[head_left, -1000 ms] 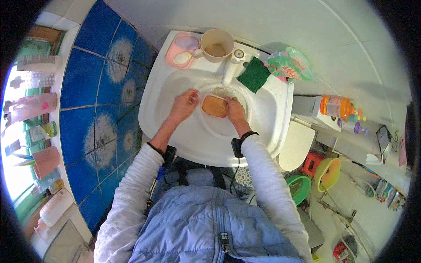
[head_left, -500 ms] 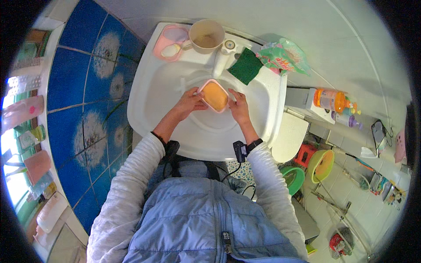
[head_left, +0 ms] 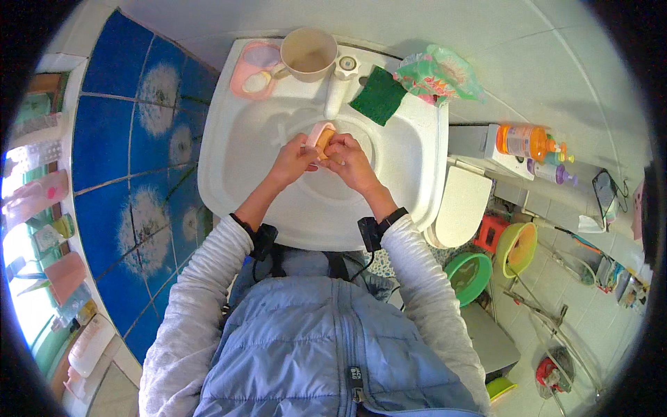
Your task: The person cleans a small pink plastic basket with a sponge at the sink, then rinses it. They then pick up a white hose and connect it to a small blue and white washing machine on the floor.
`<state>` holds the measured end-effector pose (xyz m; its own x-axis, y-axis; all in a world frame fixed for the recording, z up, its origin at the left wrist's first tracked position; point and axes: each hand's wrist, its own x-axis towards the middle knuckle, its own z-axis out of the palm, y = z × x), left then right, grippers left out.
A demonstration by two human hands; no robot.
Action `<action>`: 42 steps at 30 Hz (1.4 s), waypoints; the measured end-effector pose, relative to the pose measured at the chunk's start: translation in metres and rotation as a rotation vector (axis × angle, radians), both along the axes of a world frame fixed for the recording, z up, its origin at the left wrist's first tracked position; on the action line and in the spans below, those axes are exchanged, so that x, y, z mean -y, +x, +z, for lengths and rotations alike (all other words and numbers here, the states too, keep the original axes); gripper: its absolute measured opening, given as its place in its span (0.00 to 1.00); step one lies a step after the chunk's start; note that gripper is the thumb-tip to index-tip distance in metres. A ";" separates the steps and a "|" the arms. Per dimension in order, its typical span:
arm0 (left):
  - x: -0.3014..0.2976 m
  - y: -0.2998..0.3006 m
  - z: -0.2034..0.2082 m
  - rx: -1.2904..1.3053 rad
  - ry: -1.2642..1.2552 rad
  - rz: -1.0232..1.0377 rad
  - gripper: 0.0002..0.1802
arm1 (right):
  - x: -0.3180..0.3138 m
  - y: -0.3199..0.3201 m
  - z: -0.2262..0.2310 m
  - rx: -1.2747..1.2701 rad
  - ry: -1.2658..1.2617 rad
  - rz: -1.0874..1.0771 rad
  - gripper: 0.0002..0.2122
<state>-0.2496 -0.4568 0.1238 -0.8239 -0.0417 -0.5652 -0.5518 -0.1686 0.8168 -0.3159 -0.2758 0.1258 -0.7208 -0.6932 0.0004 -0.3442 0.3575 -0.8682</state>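
Left hand (head_left: 292, 164) and right hand (head_left: 353, 165) are held close together over the white washbasin (head_left: 406, 182), on the near side of the tap (head_left: 336, 97). Between them, a small pink tray (head_left: 317, 133) containing an orange block (head_left: 324, 141) is raised above the bowl. By the left hand, nearly closed, the tray's left side is gripped. Right-hand fingers are bent at the block; whether anything is pinched by them cannot be told. Tray and block are tipped sideways, the orange face turned rightward, the long axis directed away from the body, its far end leaned slightly right.
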 end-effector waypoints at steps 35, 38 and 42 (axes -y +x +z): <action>0.032 0.030 0.030 -0.042 0.332 0.125 0.17 | -0.115 0.011 -0.010 1.299 -0.950 -0.506 0.17; 0.031 0.029 0.032 -0.016 0.273 0.128 0.17 | -0.125 0.010 0.000 1.274 -0.943 -0.570 0.15; 0.033 0.030 0.028 0.034 0.241 0.168 0.17 | -0.157 -0.009 0.051 0.781 -0.655 -0.627 0.07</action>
<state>-0.2195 -0.4895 0.1521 -0.7970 -0.0369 -0.6028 -0.5263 -0.4471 0.7233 -0.3250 -0.1190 0.1766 -0.8956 -0.2520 -0.3665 0.4338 -0.3133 -0.8448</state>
